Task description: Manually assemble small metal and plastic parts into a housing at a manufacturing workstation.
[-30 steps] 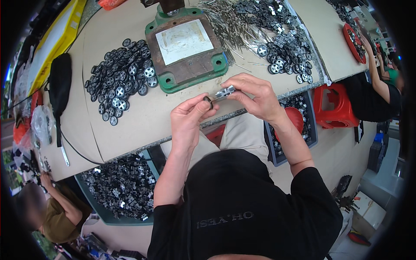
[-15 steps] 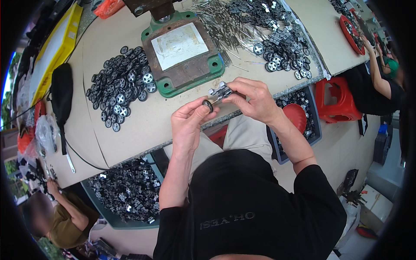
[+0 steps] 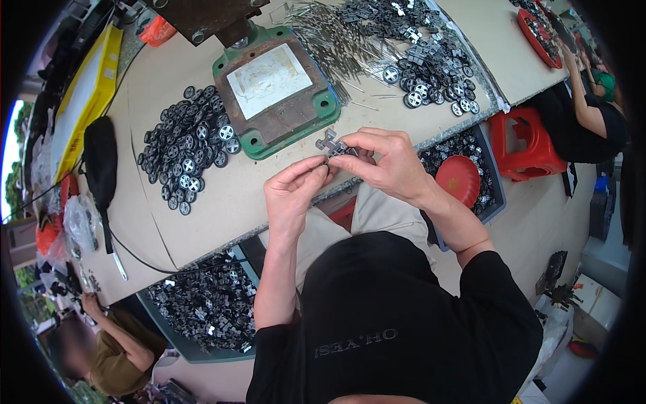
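My right hand (image 3: 393,165) pinches a small grey and black plastic toy-car chassis piece (image 3: 330,143) above the table's near edge. Close against it, the fingertips of my left hand (image 3: 293,192) are closed on a small black toy wheel, now mostly hidden by the fingers. The thin metal axle seen earlier between the two parts is covered. To the left lies a heap of black wheels with silver spokes (image 3: 185,145). Beyond my hands stands a green and brown press base (image 3: 279,91) with a white sheet on it.
Thin metal rods (image 3: 330,44) lie behind the press, beside grey plastic pieces (image 3: 431,50) and more wheels (image 3: 420,94). Bins of parts, one green (image 3: 252,273) and one grey (image 3: 499,195), flank my legs. A red stool (image 3: 521,145) stands right. Other people sit on both sides.
My hands have come together, bringing wheel and chassis piece into close contact. The chassis piece has turned, and the axle between them no longer shows. The view has shifted slightly.
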`<action>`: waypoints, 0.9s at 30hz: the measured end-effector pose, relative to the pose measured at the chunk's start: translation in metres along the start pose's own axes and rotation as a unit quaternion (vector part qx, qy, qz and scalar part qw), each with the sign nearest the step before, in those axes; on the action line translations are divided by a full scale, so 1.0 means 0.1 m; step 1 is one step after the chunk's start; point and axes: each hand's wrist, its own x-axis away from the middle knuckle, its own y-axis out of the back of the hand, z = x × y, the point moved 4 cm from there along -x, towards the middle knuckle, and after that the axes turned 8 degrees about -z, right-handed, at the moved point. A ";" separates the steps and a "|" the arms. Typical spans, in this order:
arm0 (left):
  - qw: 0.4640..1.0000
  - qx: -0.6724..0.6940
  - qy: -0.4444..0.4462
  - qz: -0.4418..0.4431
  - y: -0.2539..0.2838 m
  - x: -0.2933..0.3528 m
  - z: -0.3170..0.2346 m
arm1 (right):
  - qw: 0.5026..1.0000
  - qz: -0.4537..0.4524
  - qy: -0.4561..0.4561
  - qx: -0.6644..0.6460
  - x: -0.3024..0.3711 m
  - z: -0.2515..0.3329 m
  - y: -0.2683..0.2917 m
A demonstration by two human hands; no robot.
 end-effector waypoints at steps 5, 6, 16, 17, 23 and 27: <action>0.996 -0.047 -0.071 -0.007 0.00 0.01 -0.01 | 0.999 -0.020 0.045 0.013 0.01 0.06 -0.02; 0.996 -0.047 -0.071 -0.007 -0.01 0.02 -0.01 | 0.999 -0.020 0.045 0.013 0.01 0.05 -0.03; 0.972 -0.142 -0.185 -0.021 -0.05 0.07 -0.06 | 0.996 0.005 0.078 0.032 0.07 0.10 -0.04; 0.950 -0.197 -0.240 -0.043 -0.05 0.08 -0.09 | 0.999 -0.031 0.011 0.027 0.10 0.08 -0.04; 0.954 -0.194 -0.226 -0.043 -0.06 0.08 -0.11 | 0.995 -0.056 0.071 0.033 0.11 0.07 -0.04; 0.958 -0.178 -0.224 -0.032 -0.07 0.08 -0.09 | 0.979 -0.034 0.191 0.064 0.04 0.10 0.00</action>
